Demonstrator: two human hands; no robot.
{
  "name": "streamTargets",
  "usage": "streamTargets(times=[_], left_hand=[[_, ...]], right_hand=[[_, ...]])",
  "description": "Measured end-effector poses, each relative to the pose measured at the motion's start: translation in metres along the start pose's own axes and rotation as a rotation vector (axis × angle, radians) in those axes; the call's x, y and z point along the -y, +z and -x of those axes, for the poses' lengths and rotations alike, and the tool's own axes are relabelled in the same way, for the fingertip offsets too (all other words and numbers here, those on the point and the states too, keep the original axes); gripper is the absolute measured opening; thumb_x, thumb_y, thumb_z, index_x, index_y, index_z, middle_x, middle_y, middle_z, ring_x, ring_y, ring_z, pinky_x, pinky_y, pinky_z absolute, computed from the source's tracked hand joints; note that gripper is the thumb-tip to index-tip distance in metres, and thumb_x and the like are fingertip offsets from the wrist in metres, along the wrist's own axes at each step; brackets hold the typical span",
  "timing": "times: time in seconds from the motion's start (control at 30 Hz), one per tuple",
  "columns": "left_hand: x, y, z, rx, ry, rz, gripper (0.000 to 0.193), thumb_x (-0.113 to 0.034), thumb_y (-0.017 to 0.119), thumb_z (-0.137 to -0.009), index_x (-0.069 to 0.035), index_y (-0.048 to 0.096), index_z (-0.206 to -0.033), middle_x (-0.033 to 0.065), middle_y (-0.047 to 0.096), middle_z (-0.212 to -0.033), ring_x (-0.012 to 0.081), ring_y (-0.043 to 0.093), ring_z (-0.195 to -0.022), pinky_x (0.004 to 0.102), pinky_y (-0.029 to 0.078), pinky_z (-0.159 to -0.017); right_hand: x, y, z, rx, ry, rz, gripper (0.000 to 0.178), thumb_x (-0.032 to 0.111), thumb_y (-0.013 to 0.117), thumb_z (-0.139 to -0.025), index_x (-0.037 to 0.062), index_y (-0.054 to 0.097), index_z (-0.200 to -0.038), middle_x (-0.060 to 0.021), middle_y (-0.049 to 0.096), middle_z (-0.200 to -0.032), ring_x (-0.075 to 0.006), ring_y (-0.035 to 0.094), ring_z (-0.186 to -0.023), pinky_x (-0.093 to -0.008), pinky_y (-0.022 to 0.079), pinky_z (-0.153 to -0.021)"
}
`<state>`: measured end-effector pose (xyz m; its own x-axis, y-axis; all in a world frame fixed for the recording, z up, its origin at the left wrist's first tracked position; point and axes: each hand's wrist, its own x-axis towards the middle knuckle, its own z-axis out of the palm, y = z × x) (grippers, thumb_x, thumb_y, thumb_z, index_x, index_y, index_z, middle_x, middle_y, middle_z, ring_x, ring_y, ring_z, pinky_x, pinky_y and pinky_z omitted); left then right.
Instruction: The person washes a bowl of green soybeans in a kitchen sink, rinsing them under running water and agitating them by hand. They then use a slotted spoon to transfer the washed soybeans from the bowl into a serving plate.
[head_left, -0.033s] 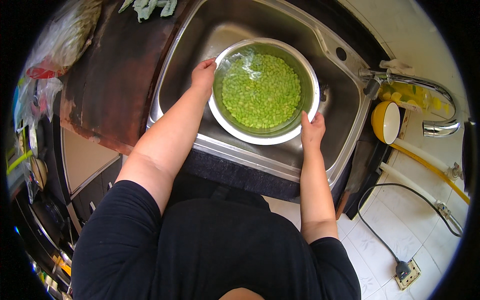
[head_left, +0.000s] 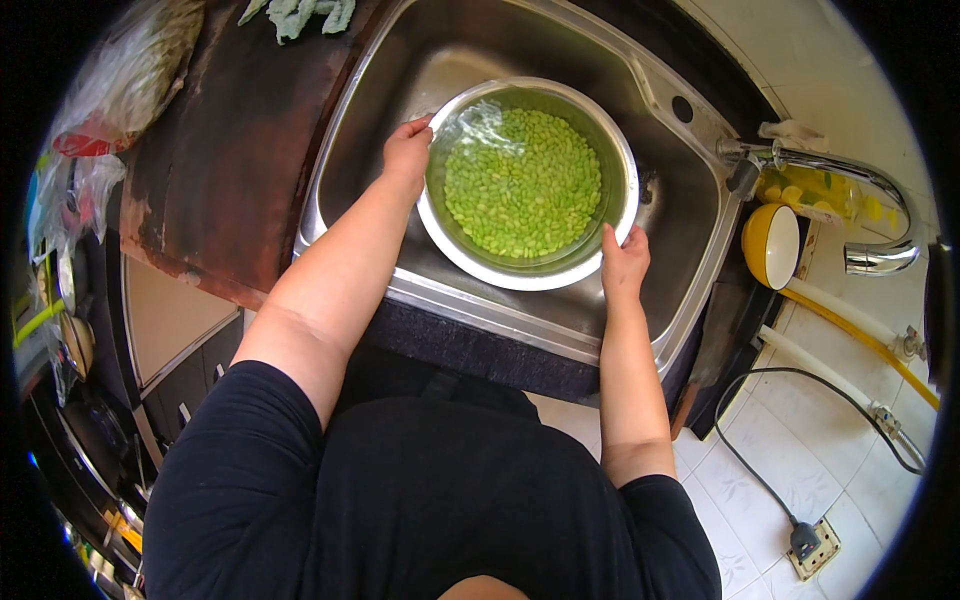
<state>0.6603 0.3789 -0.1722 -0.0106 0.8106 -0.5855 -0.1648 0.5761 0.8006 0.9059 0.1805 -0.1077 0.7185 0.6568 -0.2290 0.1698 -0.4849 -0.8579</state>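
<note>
A round steel bowl (head_left: pixel 560 92) sits in a stainless sink (head_left: pixel 690 215). It holds water and a layer of small green shelled beans (head_left: pixel 520 190). My left hand (head_left: pixel 408 152) grips the bowl's left rim, with the fingers curled over the edge. At the lower right of the rim, my right hand (head_left: pixel 622 262) holds on with its thumb on the edge. Both forearms reach up from the lower part of the view.
A chrome tap (head_left: pixel 865 195) curves at the right, beside a yellow bowl (head_left: pixel 770 245) and a jar of yellow pieces (head_left: pixel 815 190). A dark worn countertop (head_left: pixel 230 150) lies left of the sink, with plastic bags (head_left: pixel 120 80). Hoses (head_left: pixel 860 330) and a floor socket (head_left: pixel 805 545) are at the right.
</note>
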Motion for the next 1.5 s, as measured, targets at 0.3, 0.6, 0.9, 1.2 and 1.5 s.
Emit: streamTargets(times=[0.3,0.6,0.9,1.2,1.5], left_hand=[[-0.007,0.001,0.009,0.031,0.003,0.056,0.023,-0.008,0.052,-0.086,-0.003,0.058,-0.108,0.0071,0.06,-0.101,0.0157,0.056,-0.09,0.0269,0.045,-0.079],[-0.003,0.001,0.005,0.047,-0.003,-0.009,0.025,-0.012,0.05,-0.089,-0.004,0.056,-0.112,0.0061,0.059,-0.104,0.0149,0.054,-0.093,0.0267,0.044,-0.08],[0.004,0.004,0.004,-0.072,0.223,-0.163,0.023,-0.014,0.053,-0.088,-0.003,0.058,-0.107,0.0057,0.06,-0.096,0.0134,0.054,-0.088,0.0252,0.043,-0.078],[0.004,-0.003,-0.006,-0.059,0.064,0.104,0.018,-0.013,0.05,-0.088,-0.001,0.059,-0.099,0.0067,0.06,-0.094,0.0156,0.055,-0.086,0.0267,0.044,-0.078],[-0.002,-0.003,-0.004,-0.028,-0.021,0.25,0.017,-0.01,0.046,-0.089,-0.001,0.057,-0.099,0.0073,0.058,-0.095,0.0174,0.055,-0.088,0.0276,0.044,-0.082]], right_hand=[[-0.007,-0.003,-0.002,0.037,0.024,0.013,0.032,0.012,0.065,-0.078,-0.0072,0.052,-0.1,-0.009,0.062,-0.087,-0.0105,0.056,-0.075,-0.0234,0.045,-0.068],[-0.01,-0.002,-0.001,0.039,0.026,-0.039,0.035,0.011,0.063,-0.079,-0.0086,0.049,-0.105,-0.0105,0.062,-0.092,-0.0118,0.058,-0.08,-0.0237,0.045,-0.072],[-0.007,-0.001,0.001,0.046,0.03,-0.038,0.032,0.009,0.062,-0.08,-0.0084,0.049,-0.104,-0.0108,0.062,-0.092,-0.0127,0.058,-0.08,-0.0237,0.045,-0.073],[-0.002,0.0,0.004,0.041,0.018,-0.079,0.026,0.009,0.063,-0.08,-0.0056,0.051,-0.098,-0.0086,0.062,-0.087,-0.0102,0.057,-0.074,-0.0227,0.044,-0.068],[-0.004,0.0,0.004,0.03,0.029,-0.09,0.025,0.008,0.062,-0.08,-0.0052,0.052,-0.097,-0.0079,0.063,-0.086,-0.0097,0.057,-0.074,-0.0221,0.044,-0.067]])
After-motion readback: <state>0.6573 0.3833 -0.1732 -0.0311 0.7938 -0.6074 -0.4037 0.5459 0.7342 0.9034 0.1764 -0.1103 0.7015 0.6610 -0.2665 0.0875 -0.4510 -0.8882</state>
